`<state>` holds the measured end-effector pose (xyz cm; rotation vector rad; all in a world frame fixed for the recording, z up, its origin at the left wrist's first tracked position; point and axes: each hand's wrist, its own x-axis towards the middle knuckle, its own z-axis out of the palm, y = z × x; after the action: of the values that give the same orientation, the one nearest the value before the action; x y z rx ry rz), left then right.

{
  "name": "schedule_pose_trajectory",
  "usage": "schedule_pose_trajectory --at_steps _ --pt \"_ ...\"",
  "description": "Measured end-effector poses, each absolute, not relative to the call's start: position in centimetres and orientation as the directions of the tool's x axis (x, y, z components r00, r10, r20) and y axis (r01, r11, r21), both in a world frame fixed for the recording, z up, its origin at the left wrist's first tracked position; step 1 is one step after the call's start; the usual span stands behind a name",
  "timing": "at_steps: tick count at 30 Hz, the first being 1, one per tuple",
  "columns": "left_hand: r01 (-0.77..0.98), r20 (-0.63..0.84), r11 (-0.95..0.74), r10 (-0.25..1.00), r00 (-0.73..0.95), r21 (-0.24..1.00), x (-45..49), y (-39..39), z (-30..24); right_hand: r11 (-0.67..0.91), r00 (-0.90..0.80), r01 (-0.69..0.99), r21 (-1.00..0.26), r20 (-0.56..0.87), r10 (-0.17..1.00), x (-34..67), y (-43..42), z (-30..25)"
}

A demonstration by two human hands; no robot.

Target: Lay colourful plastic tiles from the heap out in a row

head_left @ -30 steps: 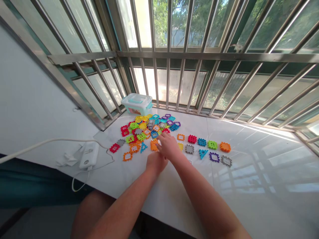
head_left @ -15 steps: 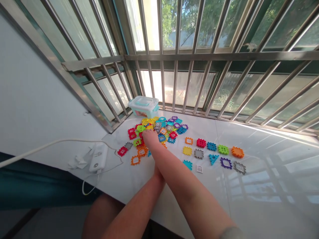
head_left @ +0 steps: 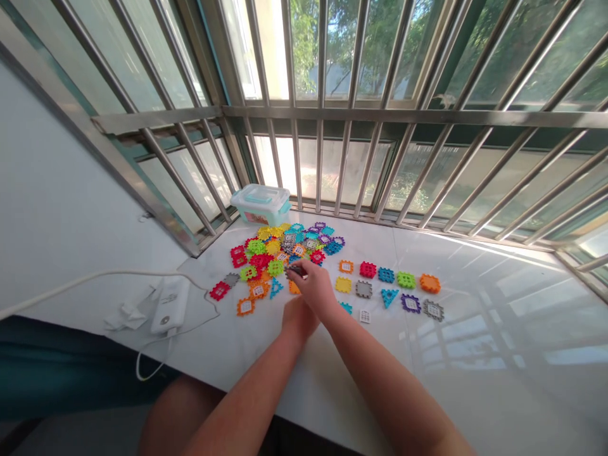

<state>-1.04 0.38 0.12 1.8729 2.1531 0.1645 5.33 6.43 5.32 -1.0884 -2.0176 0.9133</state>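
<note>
I am looking down on a white, glossy stone counter [head_left: 475, 304] that is running along a corner window. Sunlight is streaming through the steel window bars [head_left: 323, 114] and throwing their reflection across the right side of the surface. Green trees [head_left: 380, 31] are showing beyond the glass, and a plain pale wall [head_left: 47, 190] is closing the left side.

At the far left corner a lidded storage box [head_left: 261, 204] is sitting against the bars. Just in front of it a loose pile of tiles [head_left: 280, 244] in many colours is spreading over the counter. To the right of the pile, two rows of tiles [head_left: 385, 275] are lying flat, each one apart from the next. Near the left edge a white charger [head_left: 170, 305] is resting with its cable [head_left: 71, 283] trailing off to the left, beside some scraps of paper [head_left: 124, 315].

My right hand [head_left: 314, 288] is hovering at the near edge of the pile, its fingertips narrowed into a pinch on a grey tile [head_left: 296, 271]. The tile is small and dark here, so I am not making out its shape. My left hand [head_left: 298, 318] is lying just nearer, mostly covered by the right wrist, and I cannot tell whether it is open or closed. A teal tile [head_left: 346, 308] is half hidden behind my right forearm, with a white tile [head_left: 365, 315] just to its right.
</note>
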Motion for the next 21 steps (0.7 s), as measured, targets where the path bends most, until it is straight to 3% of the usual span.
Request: schedule_pose_trajectory --at_steps 5,8,13,18,21 --pt "0.964 -0.121 0.175 0.981 -0.153 0.200 0.1 0.3 0.5 0.134 -0.285 0.325 -0.936 0.038 0.958 16.2 3.1 3.6" --pt "0.969 -0.090 0.172 0.983 -0.158 0.177 0.1 0.1 0.6 0.189 -0.209 0.468 -0.863 0.099 0.973 22.4 0.9 3.1" --pt "0.976 -0.058 0.166 0.986 -0.159 0.142 0.2 0.2 0.2 0.346 -0.331 0.766 -0.543 0.129 0.935 30.2 -3.3 1.9" --pt "0.979 -0.053 0.164 0.986 -0.159 0.121 0.3 0.2 0.1 0.401 -0.418 0.752 -0.523 0.092 0.904 34.0 -6.7 1.0" --pt "0.979 -0.059 0.171 0.985 -0.165 0.115 0.3 0.2 0.3 0.372 -0.365 0.753 -0.543 0.126 0.923 34.9 -7.7 1.3"
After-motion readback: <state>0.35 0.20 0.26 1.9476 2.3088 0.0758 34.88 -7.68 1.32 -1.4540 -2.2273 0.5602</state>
